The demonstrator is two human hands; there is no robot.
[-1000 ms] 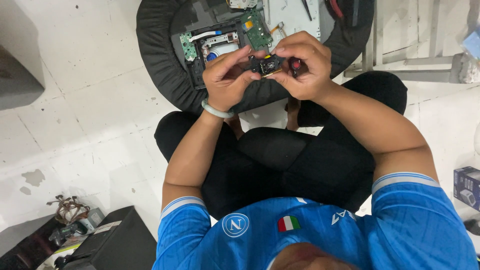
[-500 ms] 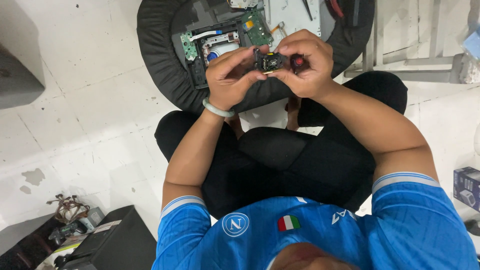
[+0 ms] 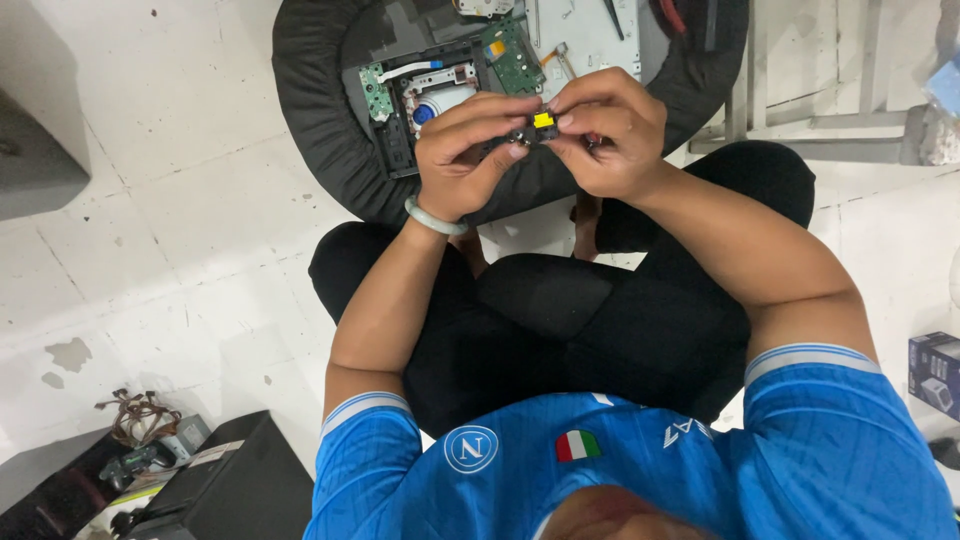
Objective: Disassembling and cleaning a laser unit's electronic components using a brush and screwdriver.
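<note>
Sitting cross-legged on pale tiled floor (image 3: 150, 250), blue shirt w/ white-trimmed sleeves, dark trousers. Holding a small dark part (image 3: 535, 128) w/ a yellow square on top, up in front of the chest, above the near rim of a round black cushion (image 3: 330, 150).

Left hand (image 3: 465, 155): fingers curled in, thumb and forefinger closed tight on the part's left end; pale green bangle (image 3: 432, 218) sitting on that wrist. Right hand (image 3: 610, 135): fingertips pinching the part's right end, rest of the fingers folded under. Both hands touching each other round the part, so only its top face showing; possibly a bit of red at the right side, too small to tell what.

Lying on the cushion, just beyond the hands: opened black device chassis (image 3: 400, 130) w/ a disc-drive mechanism (image 3: 435, 95) inside, blue hub in its middle. Small green circuit board (image 3: 376, 92) at the chassis's left edge, bigger green board (image 3: 512, 55) at its right. Grey metal plate (image 3: 585, 35) lying further right, also on the cushion.

Elsewhere: light metal frame (image 3: 800, 120) resting on the floor at the right. Dark box (image 3: 230, 490) at bottom left, w/ a game controller (image 3: 130, 465) and a bundle of brown wires (image 3: 135, 415) just beside it. Blue carton (image 3: 935, 370) at the right edge, partly cut off.
</note>
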